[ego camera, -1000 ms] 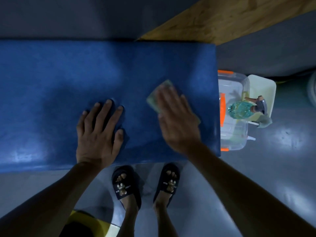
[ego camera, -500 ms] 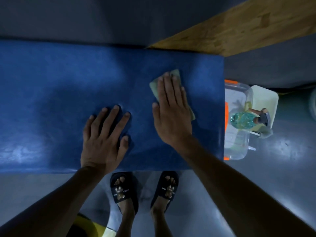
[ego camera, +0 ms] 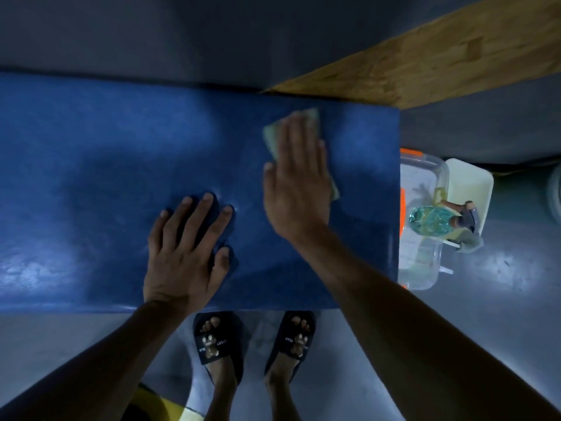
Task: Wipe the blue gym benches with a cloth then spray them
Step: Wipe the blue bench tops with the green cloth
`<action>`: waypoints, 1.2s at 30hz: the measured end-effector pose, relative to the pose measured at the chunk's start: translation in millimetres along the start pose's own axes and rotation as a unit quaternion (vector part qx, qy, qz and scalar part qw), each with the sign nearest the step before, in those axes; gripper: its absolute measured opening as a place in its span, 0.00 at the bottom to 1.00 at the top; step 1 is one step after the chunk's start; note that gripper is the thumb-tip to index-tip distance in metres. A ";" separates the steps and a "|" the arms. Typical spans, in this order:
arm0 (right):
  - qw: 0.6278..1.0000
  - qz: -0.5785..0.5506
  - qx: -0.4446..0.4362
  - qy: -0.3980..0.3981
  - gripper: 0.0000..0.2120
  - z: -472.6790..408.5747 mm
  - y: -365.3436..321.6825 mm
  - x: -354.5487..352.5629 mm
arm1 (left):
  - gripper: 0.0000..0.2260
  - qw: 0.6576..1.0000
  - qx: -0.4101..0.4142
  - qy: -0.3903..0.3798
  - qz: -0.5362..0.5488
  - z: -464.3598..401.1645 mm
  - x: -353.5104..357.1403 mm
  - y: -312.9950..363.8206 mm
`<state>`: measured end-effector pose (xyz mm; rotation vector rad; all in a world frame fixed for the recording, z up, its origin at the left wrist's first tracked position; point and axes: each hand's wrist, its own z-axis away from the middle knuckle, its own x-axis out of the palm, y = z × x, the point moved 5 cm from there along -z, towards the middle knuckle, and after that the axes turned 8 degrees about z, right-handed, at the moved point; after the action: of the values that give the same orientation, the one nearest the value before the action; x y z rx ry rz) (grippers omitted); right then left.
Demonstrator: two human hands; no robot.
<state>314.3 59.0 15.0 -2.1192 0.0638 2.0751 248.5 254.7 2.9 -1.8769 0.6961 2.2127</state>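
The blue padded gym bench (ego camera: 121,183) fills the middle of the view, its long axis running left to right; its right end stops short of a clear plastic bin, and its near long edge lies just above the person's feet. Beyond its far right corner a wooden board (ego camera: 425,62) slants up toward the right, over a grey floor (ego camera: 501,299).

The right hand (ego camera: 296,180) lies flat on the bench near its right end, fingers straight and close together, pointing away from the person toward the far edge. It presses down on a pale green cloth (ego camera: 271,138), whose edges show past the fingertips, along the thumb side, and as a small corner at the little-finger side. The left hand (ego camera: 185,253) rests palm down on the bench beside it, nearer the front edge, fingers spread and straight, denting the padding; it holds nothing.

The clear plastic bin (ego camera: 425,268), with orange clips, stands on the floor just beside the bench's right end. A spray bottle (ego camera: 437,221) with greenish liquid lies across it, nozzle pointing right.

Two dark slides (ego camera: 217,338) carry small bear figures; the print reads "BEAR" on the right slide, blurred on the other.
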 end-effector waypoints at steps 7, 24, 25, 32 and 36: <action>0.999 -0.036 -0.008 0.022 0.27 -30.0 108.8 -5.1 | 0.27 1.000 0.006 0.004 -0.004 0.7 0.4 -0.2; 0.999 -0.022 -0.010 0.022 0.28 -35.4 -5.6 1.7 | 0.27 1.000 0.012 0.023 0.001 0.3 2.6 -1.1; 0.997 -0.020 -0.072 0.007 0.27 -31.1 -5.9 -1.9 | 0.27 1.000 0.013 0.023 0.001 0.5 2.6 -0.8; 0.993 -0.037 0.113 0.025 0.26 -34.3 137.1 -12.4 | 0.27 0.999 0.013 0.031 -0.007 0.3 4.0 -1.8; 0.973 -0.019 0.225 0.053 0.29 -44.6 95.1 -3.9 | 0.27 0.999 0.007 0.032 -0.013 -0.2 4.4 -2.2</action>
<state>343.8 -41.8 10.6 -1.9263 0.4565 1.7179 248.7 255.8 -2.0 -1.9458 0.6923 2.1345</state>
